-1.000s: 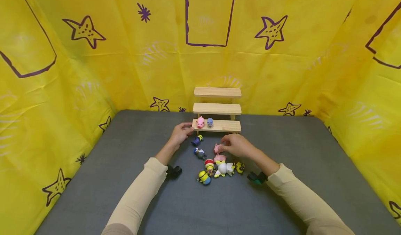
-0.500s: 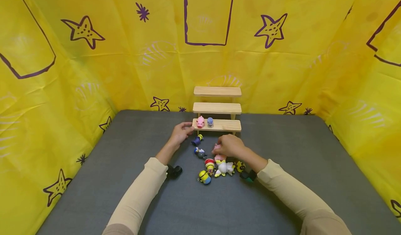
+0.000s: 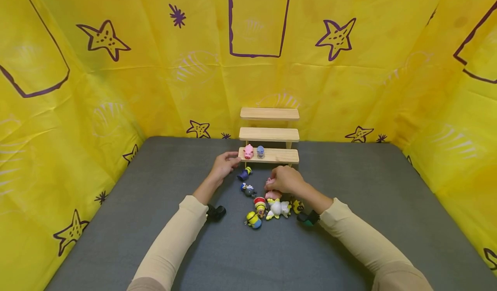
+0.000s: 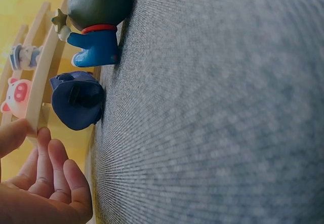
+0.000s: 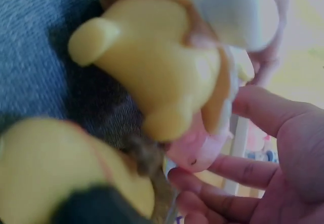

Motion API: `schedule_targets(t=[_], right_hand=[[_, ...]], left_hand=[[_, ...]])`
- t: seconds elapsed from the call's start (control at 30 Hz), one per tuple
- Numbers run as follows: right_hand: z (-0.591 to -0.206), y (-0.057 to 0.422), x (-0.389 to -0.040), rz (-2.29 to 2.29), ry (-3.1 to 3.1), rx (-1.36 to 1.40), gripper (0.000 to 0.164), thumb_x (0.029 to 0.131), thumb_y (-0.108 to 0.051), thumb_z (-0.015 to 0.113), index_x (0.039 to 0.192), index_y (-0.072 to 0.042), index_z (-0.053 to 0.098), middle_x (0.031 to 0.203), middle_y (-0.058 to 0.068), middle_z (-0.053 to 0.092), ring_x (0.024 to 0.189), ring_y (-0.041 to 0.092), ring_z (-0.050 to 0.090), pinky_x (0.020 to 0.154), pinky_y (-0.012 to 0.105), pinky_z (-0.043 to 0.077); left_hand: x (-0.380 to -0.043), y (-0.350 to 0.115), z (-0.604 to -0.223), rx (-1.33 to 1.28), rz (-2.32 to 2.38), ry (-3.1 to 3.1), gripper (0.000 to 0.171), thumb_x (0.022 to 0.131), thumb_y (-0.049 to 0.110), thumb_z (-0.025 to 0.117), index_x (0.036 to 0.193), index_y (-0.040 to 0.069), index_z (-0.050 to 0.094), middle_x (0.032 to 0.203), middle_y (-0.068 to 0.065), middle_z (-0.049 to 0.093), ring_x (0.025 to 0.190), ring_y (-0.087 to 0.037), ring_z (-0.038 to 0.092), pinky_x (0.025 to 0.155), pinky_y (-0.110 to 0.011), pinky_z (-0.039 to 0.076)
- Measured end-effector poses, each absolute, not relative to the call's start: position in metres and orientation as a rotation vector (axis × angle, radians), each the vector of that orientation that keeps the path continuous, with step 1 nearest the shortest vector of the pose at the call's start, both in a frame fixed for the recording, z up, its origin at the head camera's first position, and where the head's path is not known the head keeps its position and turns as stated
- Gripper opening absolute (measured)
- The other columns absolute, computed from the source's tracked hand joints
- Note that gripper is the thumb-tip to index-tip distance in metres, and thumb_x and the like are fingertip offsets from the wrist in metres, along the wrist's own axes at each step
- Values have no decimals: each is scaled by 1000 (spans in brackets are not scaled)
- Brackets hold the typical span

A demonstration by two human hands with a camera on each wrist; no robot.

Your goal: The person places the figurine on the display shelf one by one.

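Head view: your left hand [image 3: 223, 166] pinches the left end of the lowest tier of the wooden shelf [image 3: 269, 134], presumably to steady it beside the standing pig figure [image 3: 248, 152] and blue figure [image 3: 260, 151], while your right hand [image 3: 289, 179] grips a loose pink pig [image 3: 269, 181] above the worktop [image 3: 330, 252] or on it. Left wrist: your thumb meets the board's edge near a dark-blue figure [image 4: 77, 105]. Right wrist: your fingers curve about pink plastic, partly hidden by a yellow-limbed figure [image 5: 152, 57].

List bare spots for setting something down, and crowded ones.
Free: top shelf; middle shelf; bottom shelf right of the blue toy; table between the sleeves, nearer the wearer than the toys, and outside both sleeves. Crowded: table around the white toy; bottom shelf's left end, with pig and left hand.
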State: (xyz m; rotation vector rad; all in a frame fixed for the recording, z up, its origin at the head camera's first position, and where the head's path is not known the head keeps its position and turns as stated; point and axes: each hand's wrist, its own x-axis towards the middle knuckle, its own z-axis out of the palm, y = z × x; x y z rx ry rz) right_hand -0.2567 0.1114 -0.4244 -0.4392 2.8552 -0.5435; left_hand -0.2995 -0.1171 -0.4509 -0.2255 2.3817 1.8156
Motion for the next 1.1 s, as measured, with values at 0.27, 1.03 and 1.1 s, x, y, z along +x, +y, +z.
schedule_targets(t=[0.27,1.03,1.1], right_hand=[[-421,126,-262,-841,2827,-638,32,78,-30,80,99,-7,71,84,4,67,74,15,56,65,28,43],[-410,139,-286,-1168,2911,-760,49,77,-14,82,121,1,65,108,17,68,99,32,60,85,47,49],[-410,139,-288,-1173,2919,-755,46,78,-15,81,119,0,66,110,17,68,101,33,60,86,48,48]], left_hand=[[-300,-117,-451,-224,1813,2387,37,96,23,62,130,9,59,114,-15,68,96,-22,63,79,-30,48],[-300,-118,-451,-229,1812,2367,37,96,23,61,131,8,59,115,-16,67,98,-24,63,80,-31,48],[-300,-118,-450,-229,1811,2366,37,96,23,61,130,8,59,115,-16,67,98,-24,63,80,-31,48]])
